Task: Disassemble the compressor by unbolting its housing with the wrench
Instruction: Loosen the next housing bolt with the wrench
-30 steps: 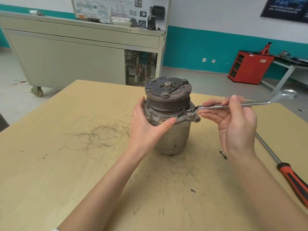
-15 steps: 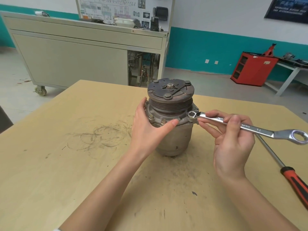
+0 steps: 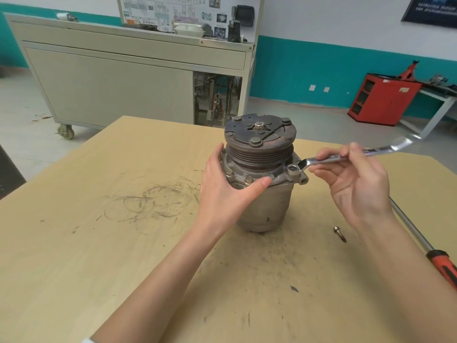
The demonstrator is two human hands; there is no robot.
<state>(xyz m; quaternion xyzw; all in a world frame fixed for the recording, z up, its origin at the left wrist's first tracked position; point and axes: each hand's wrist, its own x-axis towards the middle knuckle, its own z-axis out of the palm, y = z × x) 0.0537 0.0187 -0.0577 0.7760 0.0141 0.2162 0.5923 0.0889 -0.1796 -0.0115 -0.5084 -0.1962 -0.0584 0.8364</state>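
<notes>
Our left hand (image 3: 222,191) wraps the compressor (image 3: 272,206) from nine o'clock, thumb across its front; our right hand (image 3: 356,184), at three o'clock, pinches the wrench (image 3: 308,161), palm showing.

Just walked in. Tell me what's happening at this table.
A person is unbolting a compressor that stands upright on a table. The left hand grips its housing. The right hand holds a wrench whose ring end sits on a flange bolt. Two front bolts are in place. One loose bolt lies on the table, and a screwdriver lies at the right.
</notes>
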